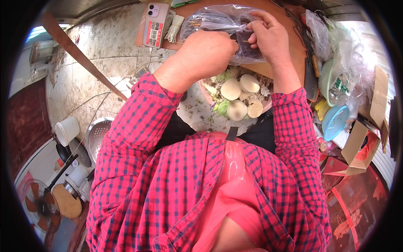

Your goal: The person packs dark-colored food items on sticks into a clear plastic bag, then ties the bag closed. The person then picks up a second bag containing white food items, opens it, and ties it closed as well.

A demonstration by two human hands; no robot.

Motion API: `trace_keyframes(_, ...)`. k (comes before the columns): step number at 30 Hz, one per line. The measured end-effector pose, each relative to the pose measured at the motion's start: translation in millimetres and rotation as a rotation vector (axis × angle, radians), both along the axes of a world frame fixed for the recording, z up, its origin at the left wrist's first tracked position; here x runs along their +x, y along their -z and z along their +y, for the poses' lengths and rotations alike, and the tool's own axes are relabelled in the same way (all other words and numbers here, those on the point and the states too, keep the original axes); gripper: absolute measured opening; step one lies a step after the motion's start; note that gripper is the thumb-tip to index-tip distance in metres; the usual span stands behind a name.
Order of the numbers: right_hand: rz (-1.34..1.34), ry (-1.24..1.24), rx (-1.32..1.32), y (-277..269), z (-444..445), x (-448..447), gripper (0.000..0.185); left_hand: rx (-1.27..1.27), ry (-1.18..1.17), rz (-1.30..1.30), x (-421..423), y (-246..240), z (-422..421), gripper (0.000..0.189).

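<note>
A clear plastic bag point(217, 14) with thin wooden skewers showing through it rests on the brown tabletop point(294, 67). My right hand point(269, 37) pinches a twisted, knot-like gather in the bag between thumb and finger. Curled over the near left side of the bag is my left hand point(209, 50). Its fingertips are mostly hidden, so what it grips is unclear. Below the hands, between my knees, a pink basin point(206, 94) holds leafy scraps and several pale round pieces point(237, 110).
Left of the bag lie a phone point(156, 25) with a cable and a bundle of white ties point(174, 29). Dark-bladed tools point(310, 74) line the right edge. Beyond are a blue basket point(335, 123) and a cardboard box point(355, 149). A metal colander point(99, 134) stands left.
</note>
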State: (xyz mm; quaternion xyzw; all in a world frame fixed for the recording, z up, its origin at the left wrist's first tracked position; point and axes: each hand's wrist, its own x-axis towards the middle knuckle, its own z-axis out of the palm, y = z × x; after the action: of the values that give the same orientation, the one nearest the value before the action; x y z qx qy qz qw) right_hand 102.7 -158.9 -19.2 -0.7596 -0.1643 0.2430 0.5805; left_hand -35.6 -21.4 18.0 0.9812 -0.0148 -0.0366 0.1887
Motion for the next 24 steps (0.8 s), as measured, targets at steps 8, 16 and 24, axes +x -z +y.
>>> trace_keyframes(8,-0.678,-0.045,-0.488,4.7,-0.3,9.4,0.035,-0.280,-0.002,-0.257,-0.1,-1.2,5.8,0.009)
trace_keyframes(16,-0.428,0.053,-0.098,2.1,-5.9,22.8,0.018,-0.704,-0.243,-0.111,3.6,-22.7,9.2,0.015)
trace_keyframes(24,0.071,0.057,0.363,-20.5,-20.9,30.7,0.014,-1.354,-0.510,-0.203,19.4,-14.6,18.2,0.017)
